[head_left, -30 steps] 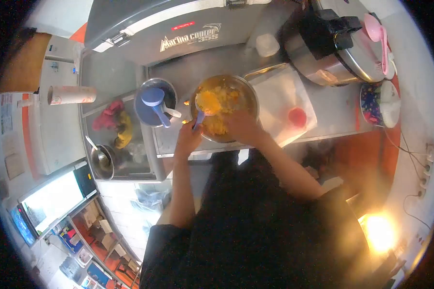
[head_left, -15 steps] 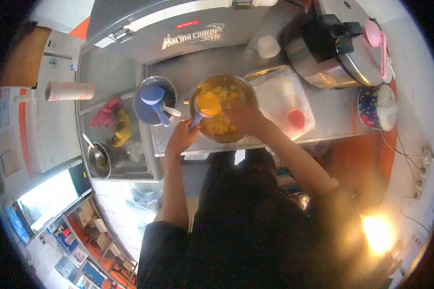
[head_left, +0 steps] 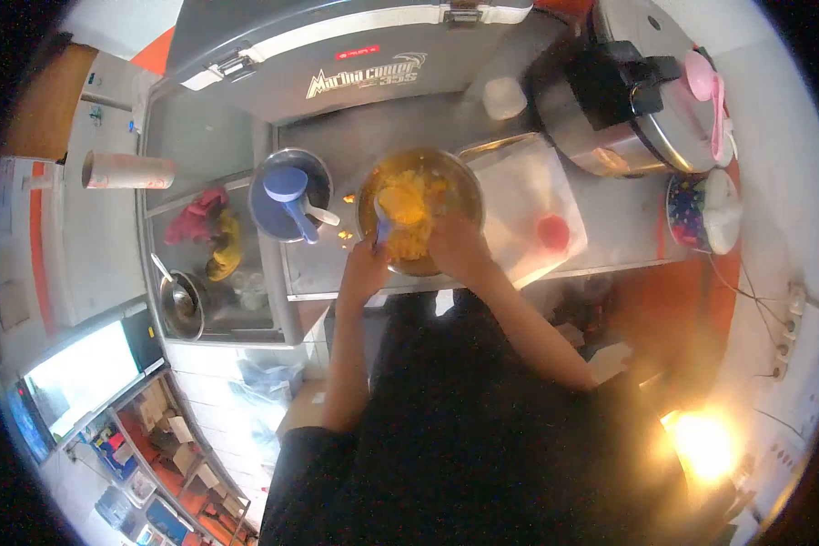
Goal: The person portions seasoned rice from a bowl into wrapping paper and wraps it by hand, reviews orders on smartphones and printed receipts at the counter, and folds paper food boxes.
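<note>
At frame centre, left hand [head_left: 366, 269] fingers grip a blue-handled ladle [head_left: 384, 227]; right hand [head_left: 460, 247], in a round metal bowl [head_left: 469, 187], has fingers obscured.

There's the grey cooler [head_left: 364, 102] along the back! Steel cooker [head_left: 601, 138] gleaming nearby, and lower left, a screen [head_left: 84, 378] glows white.

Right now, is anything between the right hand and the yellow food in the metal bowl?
Nothing visible is: the right hand reaches into the metal bowl, at the yellow food. The blue ladle in the left hand is to its left.
</note>
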The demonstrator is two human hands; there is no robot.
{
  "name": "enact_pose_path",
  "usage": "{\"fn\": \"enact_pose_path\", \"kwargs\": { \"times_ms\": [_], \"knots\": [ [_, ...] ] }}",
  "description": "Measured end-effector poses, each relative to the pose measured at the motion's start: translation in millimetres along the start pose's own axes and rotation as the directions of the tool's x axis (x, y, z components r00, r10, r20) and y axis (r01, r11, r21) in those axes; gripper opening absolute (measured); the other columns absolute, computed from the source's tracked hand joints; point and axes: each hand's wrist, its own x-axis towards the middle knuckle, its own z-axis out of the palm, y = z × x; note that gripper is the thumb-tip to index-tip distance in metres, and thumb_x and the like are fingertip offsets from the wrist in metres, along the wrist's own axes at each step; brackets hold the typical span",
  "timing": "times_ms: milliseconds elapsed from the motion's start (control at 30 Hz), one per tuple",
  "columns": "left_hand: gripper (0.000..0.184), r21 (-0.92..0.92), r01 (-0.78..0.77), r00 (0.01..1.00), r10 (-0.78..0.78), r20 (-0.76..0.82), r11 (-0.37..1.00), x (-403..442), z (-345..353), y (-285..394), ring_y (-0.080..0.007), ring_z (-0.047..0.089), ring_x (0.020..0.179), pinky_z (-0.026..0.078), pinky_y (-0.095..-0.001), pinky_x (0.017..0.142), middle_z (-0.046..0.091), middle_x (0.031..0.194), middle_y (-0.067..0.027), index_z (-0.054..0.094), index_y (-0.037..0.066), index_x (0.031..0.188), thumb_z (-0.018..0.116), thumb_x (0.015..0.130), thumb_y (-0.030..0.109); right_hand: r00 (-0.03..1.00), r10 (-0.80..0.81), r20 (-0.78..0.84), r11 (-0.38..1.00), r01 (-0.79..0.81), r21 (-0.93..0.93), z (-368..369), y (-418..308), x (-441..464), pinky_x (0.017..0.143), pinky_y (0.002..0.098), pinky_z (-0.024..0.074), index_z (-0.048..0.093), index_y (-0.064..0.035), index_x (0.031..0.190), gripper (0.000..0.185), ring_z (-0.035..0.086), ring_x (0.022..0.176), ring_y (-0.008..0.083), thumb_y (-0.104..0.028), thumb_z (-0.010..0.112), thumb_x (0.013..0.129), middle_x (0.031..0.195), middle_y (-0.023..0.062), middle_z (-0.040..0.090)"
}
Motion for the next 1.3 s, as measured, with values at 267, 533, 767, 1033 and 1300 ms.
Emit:
{"fn": "enact_pose_path", "kwargs": {
  "times_ms": [267, 533, 767, 1033, 1300],
  "knots": [
    [0.033, -0.008, 0.081, 0.993, -0.082, -0.087, 0.997, -10, 6, -9, -0.0384, 0.066, 0.079, 0.049, -0.0461, 0.069, 0.067, 0.091, -0.0209, 0.060, -0.002, 0.119, 0.050, 0.098, 0.022, 0.949, 0.310, 0.052, 0.921, -0.313, 0.232, 30, 47, -6, 0.070, 0.0488, 0.0534, 0.067, -0.0036, 0.088, 0.022, 0.064, 0.076, 0.0400, -0.023, 0.057, 0.087, 0.081, 0.0184, 0.064],
    [0.035, -0.494, 0.081, 0.976, -0.169, -0.136, 0.865, -36, 45, 85, -0.0103, 0.058, 0.062, 0.045, -0.0253, 0.048, 0.062, 0.085, -0.0052, 0.044, 0.003, 0.135, 0.045, 0.103, 0.016, 0.917, 0.305, -0.255, 0.856, -0.147, 0.496, -2, 11, -22, 0.087, 0.0354, 0.0494, 0.066, -0.0033, 0.114, 0.030, 0.063, 0.098, 0.0262, -0.022, 0.056, 0.093, 0.098, 0.0120, 0.068],
    [0.024, -0.238, -0.451, 0.833, 0.311, -0.457, 0.860, -39, 171, 120, -0.0202, 0.062, 0.084, 0.051, -0.0372, 0.068, 0.060, 0.101, -0.0145, 0.046, 0.003, 0.122, 0.043, 0.101, 0.015, 0.810, 0.459, 0.365, -0.357, -0.208, 0.911, -40, 41, -80, 0.085, 0.0323, 0.0515, 0.061, 0.0030, 0.121, 0.033, 0.064, 0.098, 0.0199, -0.022, 0.053, 0.100, 0.110, 0.0121, 0.067],
    [0.065, 0.378, -0.478, 0.855, 0.519, -0.008, 0.793, -17, 263, 134, -0.0386, 0.058, 0.103, 0.048, -0.0487, 0.086, 0.057, 0.113, -0.0189, 0.047, 0.004, 0.134, 0.074, 0.080, 0.029, 0.749, 0.473, 0.463, -0.531, -0.177, 0.829, -68, 181, -210, 0.070, 0.0312, 0.0510, 0.055, 0.0044, 0.127, 0.037, 0.058, 0.080, 0.0140, -0.019, 0.054, 0.098, 0.089, 0.0059, 0.061],
    [0.104, 0.398, -0.446, 0.863, 0.503, -0.044, 0.802, 31, 350, 110, -0.0413, 0.050, 0.119, 0.043, -0.0468, 0.100, 0.051, 0.127, -0.0205, 0.028, 0.005, 0.150, 0.086, 0.067, 0.031, 0.668, 0.484, 0.565, -0.438, -0.374, 0.818, -63, 245, -257, 0.056, 0.0262, 0.0446, 0.055, 0.0046, 0.125, 0.040, 0.047, 0.057, 0.0092, -0.027, 0.051, 0.101, 0.072, -0.0014, 0.050]
  ]
}}
